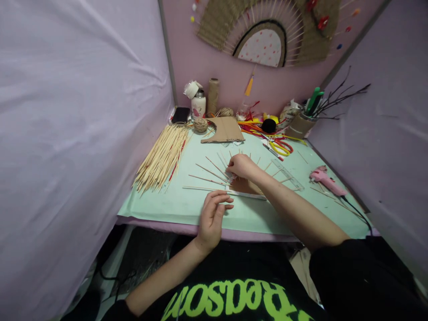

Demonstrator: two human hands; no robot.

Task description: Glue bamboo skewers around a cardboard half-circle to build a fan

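Right grip [243, 166] bunched over the cardboard [245, 186], can't tell if it's pinching anything, left grip [211, 218] loosely open beside it.

Worktop middle: on the flat, pale-green-covered worktop [150, 207] before me, a flat brown cardboard piece [245, 186], thin tan wooden sticks [211, 173] fanned around it
Pile: to my left, long pale wooden skewers [162, 156]
Beyond: cut brown cardboard sheet [229, 128], round beige twine ball [200, 125] at its left
Right: pink plastic glue gun [327, 183]
Back-right corner: brown cylindrical holder [301, 125]
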